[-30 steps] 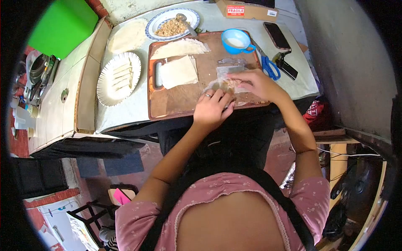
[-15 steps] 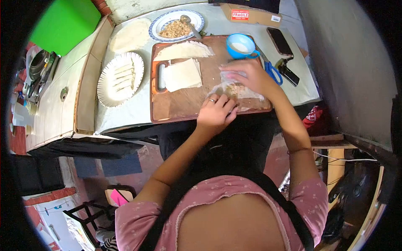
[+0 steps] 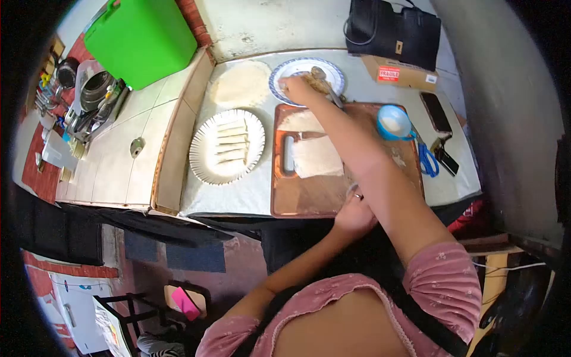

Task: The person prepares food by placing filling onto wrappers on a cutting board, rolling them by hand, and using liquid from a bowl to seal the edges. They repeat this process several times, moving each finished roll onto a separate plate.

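Note:
My right hand [image 3: 295, 88] reaches over the left part of the blue-rimmed plate [image 3: 275, 77], its fingers drawn together beside the filling [image 3: 317, 83]; what they hold is too small to make out. A spoon [image 3: 326, 81] rests on that plate. At the front edge of the wooden board [image 3: 315, 199], my left hand [image 3: 355, 213] is partly hidden under my right forearm, with something pale at its fingers. Square wrappers [image 3: 317, 157] and a folded sheet [image 3: 300, 121] lie on the board. Thin rolls [image 3: 231, 141] lie in a row on the fluted white plate [image 3: 202, 174].
A blue cup [image 3: 394, 122] stands on the board's back right, beside blue scissors [image 3: 427, 160] and a phone [image 3: 436, 111]. Behind are a cardboard box [image 3: 398, 72] and black bag [image 3: 392, 33]. A round sheet [image 3: 239, 85] lies back left, near a green container [image 3: 143, 41].
My right hand has moved from the board's right side back and left to the blue-rimmed plate. My left hand stays at the board's front edge. The camera view has shifted.

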`<state>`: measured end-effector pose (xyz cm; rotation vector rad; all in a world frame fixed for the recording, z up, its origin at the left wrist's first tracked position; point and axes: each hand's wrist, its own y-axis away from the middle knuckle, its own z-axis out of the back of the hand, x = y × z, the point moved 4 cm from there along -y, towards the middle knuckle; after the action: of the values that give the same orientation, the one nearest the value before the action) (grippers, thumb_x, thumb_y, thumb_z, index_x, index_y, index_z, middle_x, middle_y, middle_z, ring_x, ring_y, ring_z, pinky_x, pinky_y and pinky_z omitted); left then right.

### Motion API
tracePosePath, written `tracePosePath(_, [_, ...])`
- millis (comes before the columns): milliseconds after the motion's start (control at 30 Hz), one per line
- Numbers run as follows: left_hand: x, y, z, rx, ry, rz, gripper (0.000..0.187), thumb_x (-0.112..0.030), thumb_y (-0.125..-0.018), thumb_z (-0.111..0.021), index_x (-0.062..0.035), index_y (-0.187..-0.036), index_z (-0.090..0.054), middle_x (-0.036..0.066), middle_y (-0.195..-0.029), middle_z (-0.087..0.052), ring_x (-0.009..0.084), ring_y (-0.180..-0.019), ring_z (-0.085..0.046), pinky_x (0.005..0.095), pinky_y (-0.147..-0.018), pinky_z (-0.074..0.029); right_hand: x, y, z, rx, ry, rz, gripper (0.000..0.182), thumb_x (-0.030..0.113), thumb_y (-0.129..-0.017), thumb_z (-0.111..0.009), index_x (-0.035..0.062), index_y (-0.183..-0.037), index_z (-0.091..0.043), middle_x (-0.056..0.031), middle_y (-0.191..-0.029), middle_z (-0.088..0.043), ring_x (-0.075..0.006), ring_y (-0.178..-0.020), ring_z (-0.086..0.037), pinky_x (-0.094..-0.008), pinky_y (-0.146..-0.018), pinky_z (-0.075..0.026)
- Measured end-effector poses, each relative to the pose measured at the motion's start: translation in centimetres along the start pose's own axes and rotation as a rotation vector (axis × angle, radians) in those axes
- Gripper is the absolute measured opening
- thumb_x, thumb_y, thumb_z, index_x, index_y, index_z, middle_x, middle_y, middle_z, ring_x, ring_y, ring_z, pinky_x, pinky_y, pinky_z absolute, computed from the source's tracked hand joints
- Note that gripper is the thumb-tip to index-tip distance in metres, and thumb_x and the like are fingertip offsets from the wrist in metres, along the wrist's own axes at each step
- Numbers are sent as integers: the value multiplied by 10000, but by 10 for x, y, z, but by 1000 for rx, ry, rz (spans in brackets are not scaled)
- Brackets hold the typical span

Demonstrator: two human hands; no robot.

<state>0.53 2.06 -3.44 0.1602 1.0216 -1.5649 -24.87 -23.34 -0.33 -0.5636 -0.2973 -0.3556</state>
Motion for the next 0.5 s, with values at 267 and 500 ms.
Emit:
tracePosePath(267, [-8,2,-1,89,-234,-155,466,-178,-824,-651,-43,-1263,-574,188,-1288,-552,403,-1222,-496,517,-1063,-390,1,5,21,116,5,127,107,81,-768,-699,39,-854,-748,-169,-868,-719,-323,-815,-700,-395,-770,-547])
tracePosePath(500, [-5,2,3,17,-56,-126,449,-176,-822,-660,-57,-1251,-592,174,-1266,-551,399,-1212,-493,504,-1053,-400,-10,-4,15,-74,-81,-137,133,73,-761,-714,69,-880,-772,-157,-844,-730,-274,-736,-715,-359,-731,-564])
